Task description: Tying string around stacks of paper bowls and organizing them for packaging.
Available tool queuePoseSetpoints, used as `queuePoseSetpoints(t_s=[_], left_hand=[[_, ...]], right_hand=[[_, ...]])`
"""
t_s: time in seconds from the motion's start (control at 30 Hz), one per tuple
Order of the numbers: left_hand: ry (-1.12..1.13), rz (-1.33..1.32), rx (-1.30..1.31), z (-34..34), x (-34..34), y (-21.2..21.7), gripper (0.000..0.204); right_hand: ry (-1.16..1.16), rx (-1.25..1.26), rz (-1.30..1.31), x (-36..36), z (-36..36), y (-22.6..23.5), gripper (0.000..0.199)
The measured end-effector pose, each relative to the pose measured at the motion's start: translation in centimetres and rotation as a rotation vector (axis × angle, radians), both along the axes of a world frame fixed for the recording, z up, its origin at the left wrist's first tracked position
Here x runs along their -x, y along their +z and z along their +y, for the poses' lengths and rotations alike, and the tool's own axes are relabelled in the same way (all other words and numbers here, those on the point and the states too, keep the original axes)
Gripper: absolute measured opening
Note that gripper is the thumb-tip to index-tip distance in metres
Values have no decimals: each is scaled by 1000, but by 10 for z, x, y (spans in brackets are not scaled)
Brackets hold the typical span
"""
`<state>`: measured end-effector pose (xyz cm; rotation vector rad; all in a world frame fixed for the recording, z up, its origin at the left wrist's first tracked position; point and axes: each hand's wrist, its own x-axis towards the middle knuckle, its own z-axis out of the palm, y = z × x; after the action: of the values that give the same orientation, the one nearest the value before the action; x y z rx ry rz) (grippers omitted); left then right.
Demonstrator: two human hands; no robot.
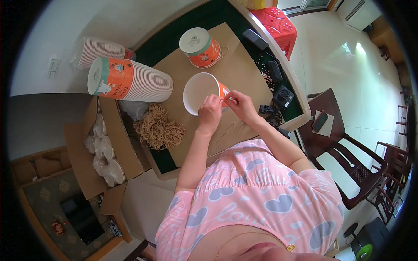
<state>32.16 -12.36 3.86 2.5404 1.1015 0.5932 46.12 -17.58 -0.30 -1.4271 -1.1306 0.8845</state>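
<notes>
A white paper bucket (197, 92) with an orange printed side lies tilted on the brown board, its mouth showing. My left hand (210, 114) is closed, fingertips pinched together at the bucket's orange side. Against the same spot, my right hand (240, 105) is closed with thumb and finger pinched. What lies between the fingertips is too small to make out. Just beyond stands an upside-down paper bucket (201, 45) with a thin cord loop at its side. Left of my left forearm is a heap of tan paper cord (160, 128). A loose cord strand (226, 132) lies near my wrists.
A long stack of nested buckets (146, 82) lies at the left, another wrapped stack (101, 53) behind it. An open carton (124, 143) holds bagged white round pieces. Black power adapters (283, 96) and small beads line the table's right edge. A dark wooden chair (333, 126) stands right.
</notes>
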Motion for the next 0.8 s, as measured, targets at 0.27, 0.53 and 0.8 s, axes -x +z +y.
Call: queuePoseSetpoints(t_s=[0.27, 0.53, 0.8], left_hand=[[156, -174, 210, 0, 2, -5, 13], [235, -313, 429, 3, 9, -9, 24], [243, -383, 505, 6, 9, -13, 23]], right_hand=[[-35, 60, -4, 5, 5, 5, 10], [-95, -62, 139, 14, 18, -11, 11], [-69, -86, 110, 13, 20, -22, 9]])
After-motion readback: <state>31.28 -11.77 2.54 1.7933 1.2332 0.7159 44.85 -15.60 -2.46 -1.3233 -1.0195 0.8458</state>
